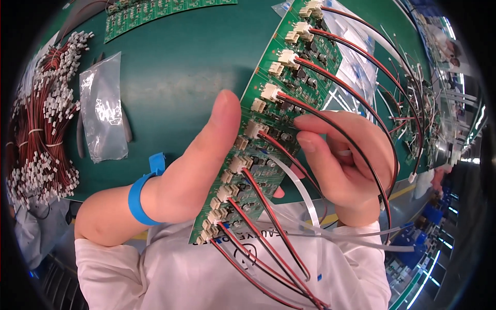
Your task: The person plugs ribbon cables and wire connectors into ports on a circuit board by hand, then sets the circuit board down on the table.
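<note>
A long green circuit board panel is held up at a slant. Cream connectors line its left side, with red-and-black wire pairs plugged in and hanging off to the right. My left hand grips the panel, thumb along the left edge and most fingers hidden beneath; a blue strap circles that wrist. My right hand is at the panel's right edge, thumb and index tips almost together and the other fingers curled. Anything between those tips is too small to make out. A whitish flat strip hangs beside the panel.
Bundled red-and-black wires with white plugs lie at the left. A clear plastic bag covers part of a grey-handled tool. Another green panel rests at the far edge. Clear bags and tangled wired boards occupy the right side.
</note>
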A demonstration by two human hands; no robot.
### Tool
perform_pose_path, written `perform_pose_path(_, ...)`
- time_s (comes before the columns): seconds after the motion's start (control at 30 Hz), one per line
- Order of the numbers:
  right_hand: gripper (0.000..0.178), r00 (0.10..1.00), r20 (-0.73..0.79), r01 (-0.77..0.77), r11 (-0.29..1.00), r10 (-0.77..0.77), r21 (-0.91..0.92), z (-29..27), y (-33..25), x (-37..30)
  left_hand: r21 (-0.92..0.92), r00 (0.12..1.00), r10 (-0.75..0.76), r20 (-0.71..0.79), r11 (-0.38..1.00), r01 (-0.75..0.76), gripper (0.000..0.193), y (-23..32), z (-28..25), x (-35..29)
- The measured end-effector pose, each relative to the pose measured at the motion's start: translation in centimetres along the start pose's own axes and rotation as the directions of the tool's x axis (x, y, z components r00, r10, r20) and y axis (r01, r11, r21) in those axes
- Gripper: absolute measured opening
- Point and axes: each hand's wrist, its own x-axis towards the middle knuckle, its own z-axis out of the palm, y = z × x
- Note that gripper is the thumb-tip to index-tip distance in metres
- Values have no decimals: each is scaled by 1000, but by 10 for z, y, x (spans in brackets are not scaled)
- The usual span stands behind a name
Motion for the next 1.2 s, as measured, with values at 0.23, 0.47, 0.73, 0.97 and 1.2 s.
perform_pose_path(0.23,22,999,20,-29,999,30,-46,0,-4,0,-524,930,239,280,850,-60,89,-18,-10,6)
perform_pose_path(0.47,23,989,-46,135,989,-139,-66,6,3,-2,124,995,-73,-62,989,81,99,-2,14,-2)
perform_pose_path(0.73,27,980,-63,184,981,-187,-59,8,2,-2,219,988,-156,1,964,152,106,-1,8,-5)
perform_pose_path(0.97,28,969,8,243,953,-245,-184,2,-1,-2,382,994,-67,84,924,29,108,-4,5,0)
perform_pose_path(1.2,29,958,34,285,944,-283,-167,5,-1,-1,393,979,-12,201,917,-69,109,-5,4,2)
